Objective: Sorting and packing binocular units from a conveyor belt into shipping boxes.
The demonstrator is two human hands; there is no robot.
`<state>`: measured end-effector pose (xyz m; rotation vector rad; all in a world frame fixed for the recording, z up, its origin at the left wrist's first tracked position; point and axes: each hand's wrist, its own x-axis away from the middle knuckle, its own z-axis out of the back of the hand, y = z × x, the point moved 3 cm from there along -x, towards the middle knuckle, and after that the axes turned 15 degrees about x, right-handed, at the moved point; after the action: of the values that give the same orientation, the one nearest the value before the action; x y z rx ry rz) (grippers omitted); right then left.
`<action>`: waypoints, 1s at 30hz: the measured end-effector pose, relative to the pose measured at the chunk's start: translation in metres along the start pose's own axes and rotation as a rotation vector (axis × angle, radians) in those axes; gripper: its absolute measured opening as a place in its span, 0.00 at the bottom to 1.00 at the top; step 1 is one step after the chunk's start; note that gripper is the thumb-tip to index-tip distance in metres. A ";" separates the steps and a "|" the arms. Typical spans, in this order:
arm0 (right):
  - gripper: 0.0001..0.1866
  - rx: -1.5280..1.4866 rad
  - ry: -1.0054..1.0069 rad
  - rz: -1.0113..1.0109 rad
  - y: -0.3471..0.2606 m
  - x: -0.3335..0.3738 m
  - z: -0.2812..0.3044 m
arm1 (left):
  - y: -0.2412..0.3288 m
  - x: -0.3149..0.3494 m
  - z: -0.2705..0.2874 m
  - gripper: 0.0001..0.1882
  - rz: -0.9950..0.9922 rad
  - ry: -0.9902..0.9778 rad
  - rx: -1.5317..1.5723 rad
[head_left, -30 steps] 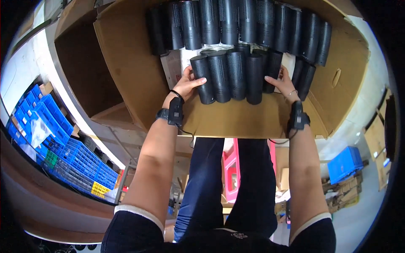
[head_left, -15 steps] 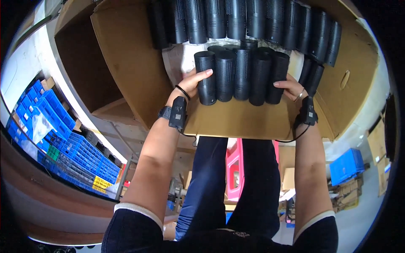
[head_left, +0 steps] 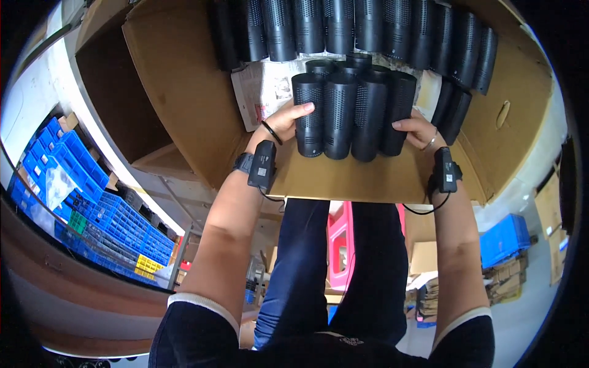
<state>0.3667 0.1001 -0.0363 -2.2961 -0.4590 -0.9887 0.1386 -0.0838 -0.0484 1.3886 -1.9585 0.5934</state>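
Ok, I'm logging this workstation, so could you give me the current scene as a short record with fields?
left hand: grips the left end of the cylinder cluster, thumb in front
right hand: grips its right end, thumb in front
cylinder cluster: black, perforated; four in front, more behind
far row: similar black cylinders, inside the carton
carton: brown cardboard, open
wrists: black strapped device on each

Head-mounted fisheye view, upright, looking down the wearer's front — forearms [head_left: 226, 254] rising from the lower edge, left hand [head_left: 283, 121] and right hand [head_left: 419, 130] above centre at near range. The field spans the open carton [head_left: 350, 179] ahead, trouser legs [head_left: 299, 251] below and blue crates [head_left: 132, 222] farther off at left — straight edges bowing toward a dark, rounded rim.
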 end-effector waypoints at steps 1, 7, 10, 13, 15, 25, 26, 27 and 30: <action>0.28 0.024 0.021 0.027 -0.003 -0.002 0.000 | 0.001 0.000 0.002 0.31 0.006 -0.011 0.025; 0.29 -0.262 -0.132 -0.045 0.007 -0.018 0.021 | 0.002 -0.008 0.016 0.33 0.057 -0.080 0.196; 0.29 -0.277 -0.169 -0.013 0.009 -0.024 0.019 | -0.001 -0.008 0.016 0.33 0.031 -0.067 0.247; 0.28 -0.299 -0.172 0.018 0.012 -0.023 0.011 | 0.003 -0.003 0.010 0.33 0.063 -0.080 0.176; 0.28 -0.345 -0.173 0.053 0.016 -0.025 0.015 | 0.003 -0.010 0.014 0.34 0.071 -0.091 0.191; 0.27 -0.577 -0.289 0.046 0.055 -0.022 0.035 | -0.006 -0.007 0.010 0.35 0.056 -0.172 0.168; 0.27 -0.551 -0.256 0.051 0.057 -0.019 0.033 | -0.007 -0.004 0.010 0.35 0.067 -0.185 0.186; 0.27 -0.548 -0.261 0.051 0.054 -0.018 0.026 | -0.006 0.001 0.012 0.35 0.074 -0.195 0.203; 0.30 -0.241 -0.290 -0.083 0.042 -0.015 0.015 | -0.008 0.003 0.027 0.34 0.103 -0.182 0.205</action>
<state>0.3871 0.0763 -0.0720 -2.6737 -0.5841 -0.7862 0.1384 -0.1070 -0.0646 1.5181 -2.1740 0.7560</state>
